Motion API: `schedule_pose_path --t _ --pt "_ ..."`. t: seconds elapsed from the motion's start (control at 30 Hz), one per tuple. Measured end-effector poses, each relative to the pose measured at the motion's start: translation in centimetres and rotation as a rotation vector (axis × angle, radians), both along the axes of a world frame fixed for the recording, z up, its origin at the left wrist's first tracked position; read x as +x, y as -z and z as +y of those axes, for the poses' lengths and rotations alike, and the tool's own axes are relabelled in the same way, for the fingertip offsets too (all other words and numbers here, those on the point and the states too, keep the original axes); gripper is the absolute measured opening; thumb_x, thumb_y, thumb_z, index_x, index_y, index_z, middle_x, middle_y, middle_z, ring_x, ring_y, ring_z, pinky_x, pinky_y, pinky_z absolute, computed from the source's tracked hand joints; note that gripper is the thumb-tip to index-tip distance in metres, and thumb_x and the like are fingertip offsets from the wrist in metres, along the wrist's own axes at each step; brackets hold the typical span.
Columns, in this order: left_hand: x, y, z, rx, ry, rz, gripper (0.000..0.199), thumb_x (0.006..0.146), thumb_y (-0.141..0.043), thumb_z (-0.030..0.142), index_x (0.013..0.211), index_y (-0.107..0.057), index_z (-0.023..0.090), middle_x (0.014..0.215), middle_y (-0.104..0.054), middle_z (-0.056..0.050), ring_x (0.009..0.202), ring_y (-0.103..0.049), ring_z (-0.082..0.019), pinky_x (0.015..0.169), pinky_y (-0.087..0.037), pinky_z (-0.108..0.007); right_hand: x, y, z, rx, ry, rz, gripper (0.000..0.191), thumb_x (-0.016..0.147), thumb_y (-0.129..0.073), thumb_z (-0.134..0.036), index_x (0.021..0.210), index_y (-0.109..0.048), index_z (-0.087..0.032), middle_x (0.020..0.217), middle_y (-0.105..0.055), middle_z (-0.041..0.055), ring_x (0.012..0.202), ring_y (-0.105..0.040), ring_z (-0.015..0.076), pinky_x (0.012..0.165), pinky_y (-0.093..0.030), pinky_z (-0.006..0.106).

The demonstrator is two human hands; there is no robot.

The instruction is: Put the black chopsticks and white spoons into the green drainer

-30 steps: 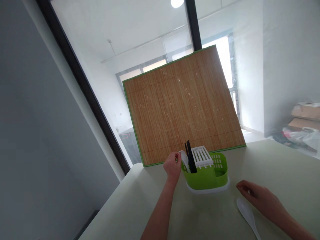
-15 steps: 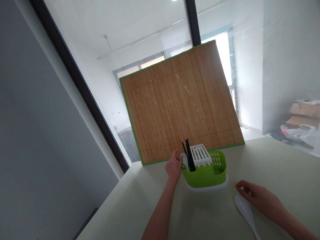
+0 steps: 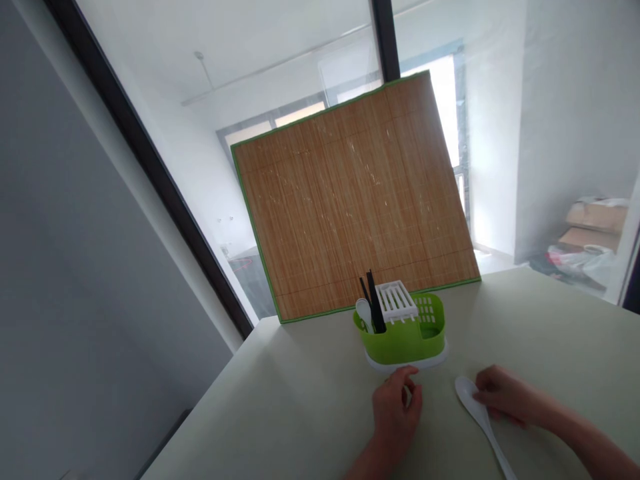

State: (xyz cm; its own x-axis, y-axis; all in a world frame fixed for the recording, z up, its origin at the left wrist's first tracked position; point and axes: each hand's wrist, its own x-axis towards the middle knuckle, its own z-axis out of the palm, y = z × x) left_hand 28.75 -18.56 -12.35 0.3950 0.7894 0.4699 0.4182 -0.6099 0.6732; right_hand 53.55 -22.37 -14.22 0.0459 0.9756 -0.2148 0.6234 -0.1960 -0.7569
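Note:
On the table (image 3: 300, 400) stands a green cutlery basket (image 3: 400, 343) with a white base and a white slatted rack (image 3: 397, 300) on top. Its left compartment holds a small white spoon (image 3: 365, 313) and black chopsticks (image 3: 376, 310), all leaning upright. My left hand (image 3: 397, 407) is just in front of the basket, fingers curved and thumb apart, with nothing in it. A long white spoon (image 3: 481, 417) lies to the right. My right hand (image 3: 506, 397) is closed at this spoon, thumb and fingers at the edge near its bowl.
A bamboo mat (image 3: 355, 200) with green edging leans upright behind the basket, against a glass pane. A grey wall (image 3: 90, 267) is on the left. Beyond the glass, cardboard boxes (image 3: 595, 217) and plastic bags lie at the right.
My left hand has left the small spoon in the basket and drawn back toward me, in front of the basket. My right hand has come down onto the long white spoon. The view shifted slightly.

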Motion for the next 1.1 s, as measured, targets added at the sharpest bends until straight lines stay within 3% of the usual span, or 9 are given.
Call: schedule_pose_path --t 0.17,0.3,0.4,0.53,0.77,1.1 --pt "0.8 -1.1 -0.3 -0.109 -0.022 -0.125 0.017 0.084 -0.053 0.023 0.097 -0.064 0.021 0.07 -0.059 0.003 0.055 -0.045 -0.008 0.055 -0.037 -0.02 -2.6 -3.0 0.1 0.174 -0.043 0.031 0.025 0.079 -0.046 -0.038 0.061 -0.045 -0.021 0.05 -0.055 -0.0027 0.038 -0.05 0.0109 0.038 -0.038 0.022" --pt "0.8 -1.3 0.0 -0.096 -0.053 -0.237 0.018 0.087 -0.053 0.028 0.097 -0.063 0.019 0.073 -0.06 0.001 0.056 -0.045 -0.008 0.053 -0.038 -0.019 -5.3 -6.3 -0.1 0.522 0.009 -0.081 0.03 0.087 -0.043 -0.041 0.066 -0.051 -0.021 0.053 -0.056 -0.0023 0.047 -0.054 0.0143 0.048 -0.041 0.026" --pt "0.3 -1.4 0.2 -0.041 -0.065 -0.283 0.022 0.088 -0.052 0.03 0.105 -0.06 0.019 0.077 -0.062 0.0 0.057 -0.047 -0.008 0.053 -0.039 -0.018 -7.3 -7.7 0.0 0.695 0.044 -0.123 0.028 0.09 -0.044 -0.041 0.076 -0.058 -0.021 0.063 -0.062 -0.0004 0.056 -0.057 0.0159 0.056 -0.042 0.028" --pt "-0.6 -2.0 0.3 0.146 -0.071 -0.248 0.022 0.089 -0.052 0.025 0.109 -0.058 0.021 0.08 -0.062 0.0 0.06 -0.05 -0.008 0.057 -0.043 -0.019 -9.1 -7.4 0.4 0.794 0.034 -0.074 0.02 0.091 -0.047 -0.036 0.088 -0.06 -0.022 0.077 -0.067 0.0007 0.066 -0.062 0.0164 0.063 -0.045 0.028" --pt "-1.2 -3.5 0.4 0.453 -0.14 -0.18 0.011 0.086 -0.058 0.017 0.095 -0.062 0.021 0.074 -0.063 0.001 0.06 -0.053 -0.009 0.058 -0.042 -0.02 -9.8 -6.5 0.5 0.804 0.015 -0.058 0.015 0.091 -0.048 -0.033 0.09 -0.059 -0.023 0.075 -0.066 -0.0013 0.065 -0.062 0.0151 0.062 -0.046 0.026" --pt "-0.3 -4.5 0.8 0.686 -0.266 -0.133 0.004 0.08 -0.064 0.018 0.084 -0.064 0.02 0.064 -0.063 0.003 0.054 -0.054 -0.01 0.055 -0.04 -0.022 -9.4 -5.9 1.0 0.848 0.027 -0.03 0.02 0.092 -0.049 -0.038 0.09 -0.06 -0.023 0.076 -0.067 -0.0006 0.066 -0.062 0.0159 0.062 -0.046 0.027"
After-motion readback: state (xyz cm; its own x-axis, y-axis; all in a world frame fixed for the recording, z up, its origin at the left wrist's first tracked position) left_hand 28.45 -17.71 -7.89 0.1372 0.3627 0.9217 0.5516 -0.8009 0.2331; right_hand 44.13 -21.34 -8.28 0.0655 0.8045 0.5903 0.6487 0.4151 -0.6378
